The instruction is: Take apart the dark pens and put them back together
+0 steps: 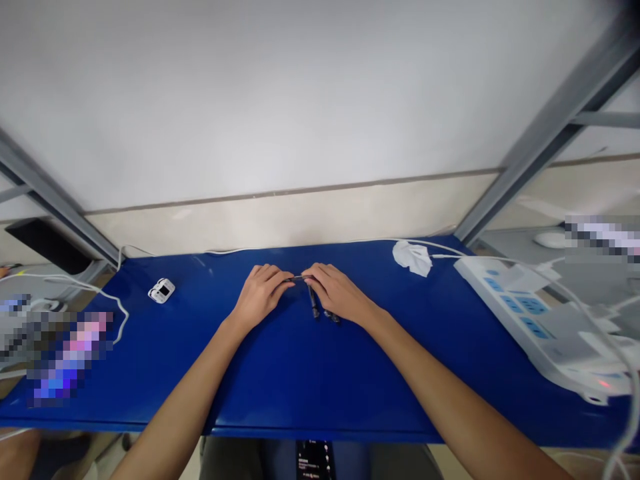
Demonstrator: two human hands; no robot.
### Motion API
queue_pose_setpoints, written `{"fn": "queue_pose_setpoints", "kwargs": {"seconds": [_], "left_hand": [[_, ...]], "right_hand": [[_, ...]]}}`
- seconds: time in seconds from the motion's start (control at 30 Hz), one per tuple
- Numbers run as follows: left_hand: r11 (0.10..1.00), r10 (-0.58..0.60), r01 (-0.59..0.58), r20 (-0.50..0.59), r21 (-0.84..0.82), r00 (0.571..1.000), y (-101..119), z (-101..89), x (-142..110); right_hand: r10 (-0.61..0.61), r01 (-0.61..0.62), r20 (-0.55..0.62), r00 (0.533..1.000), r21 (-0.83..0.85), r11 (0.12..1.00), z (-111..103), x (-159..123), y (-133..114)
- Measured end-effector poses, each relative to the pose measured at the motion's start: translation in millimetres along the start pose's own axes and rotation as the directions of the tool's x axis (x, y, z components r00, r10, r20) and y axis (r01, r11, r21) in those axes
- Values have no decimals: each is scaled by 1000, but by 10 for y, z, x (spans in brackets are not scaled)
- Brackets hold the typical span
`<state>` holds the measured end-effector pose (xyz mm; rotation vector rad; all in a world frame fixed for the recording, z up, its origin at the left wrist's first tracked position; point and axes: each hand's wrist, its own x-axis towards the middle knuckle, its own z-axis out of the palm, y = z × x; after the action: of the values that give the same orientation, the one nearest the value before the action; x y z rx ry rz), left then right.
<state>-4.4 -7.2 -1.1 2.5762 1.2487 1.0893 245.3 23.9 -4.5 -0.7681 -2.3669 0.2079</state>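
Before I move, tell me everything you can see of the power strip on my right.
The power strip is a long white block, plastic by its look, with blue socket faces along its top. It lies flat and slantwise on the right side of the blue tabletop. A red light glows near its closer end. White plugs crowd its outer side and hide part of it; which cable joins which plug is unclear. The right hand is apart from it.
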Motion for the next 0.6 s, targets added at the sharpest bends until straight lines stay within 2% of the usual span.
{"fn": "queue_pose_setpoints", "kwargs": {"seconds": [0.23,0.43,0.6], "left_hand": [[997,-29,28,-11,-71,1000,-7,6,6],[1000,-13,15,82,-21,997,-9,44,-13],[998,-17,20,56,-52,998,-38,92,-11]], "right_hand": [[23,-22,22,1000,-18,1000,16,9,-38],[9,-7,38,999,-60,998,-7,23,-70],[-15,21,57,998,-113,993,22,52,-47]]}}
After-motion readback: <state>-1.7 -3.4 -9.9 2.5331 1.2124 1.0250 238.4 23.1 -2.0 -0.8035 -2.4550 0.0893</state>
